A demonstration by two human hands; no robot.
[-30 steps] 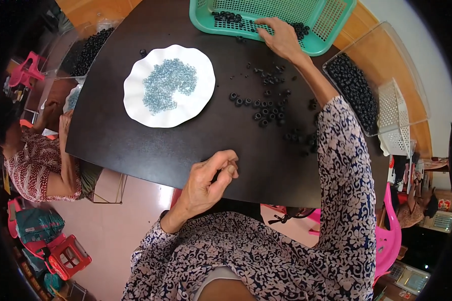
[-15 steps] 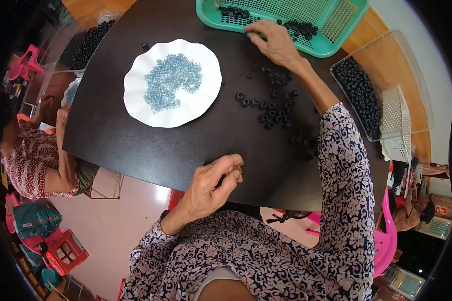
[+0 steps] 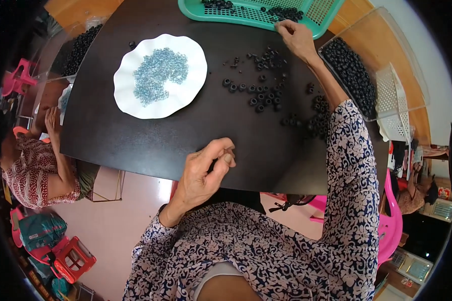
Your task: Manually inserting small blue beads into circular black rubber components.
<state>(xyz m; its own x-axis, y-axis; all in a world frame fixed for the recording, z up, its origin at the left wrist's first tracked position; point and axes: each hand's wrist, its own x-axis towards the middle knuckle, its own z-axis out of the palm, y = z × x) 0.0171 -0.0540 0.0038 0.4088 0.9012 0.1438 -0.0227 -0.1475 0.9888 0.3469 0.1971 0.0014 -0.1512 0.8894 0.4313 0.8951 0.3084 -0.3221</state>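
Now, right hand [image 3: 297,37] w/ fingers curled at rim of green plastic mesh basket [image 3: 258,17], beside scattered small black rubber rings [image 3: 263,93], left hand [image 3: 203,173] pinched, fingertips together at dark round table [image 3: 150,140] edge, white scalloped plate [image 3: 191,85] of pale blue beads [image 3: 158,75] nearby.

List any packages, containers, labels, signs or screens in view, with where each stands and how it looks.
No labels, signs or screens can be made out; these containers show.
Green basket: far table edge, slotted plastic, black rings inside, right hand at its rim.
Clear bin: right of the table, rectangular, holding black rings.
White basket: in that bin, perforated.
White plate: on the table, wavy rim, pale blue beads.
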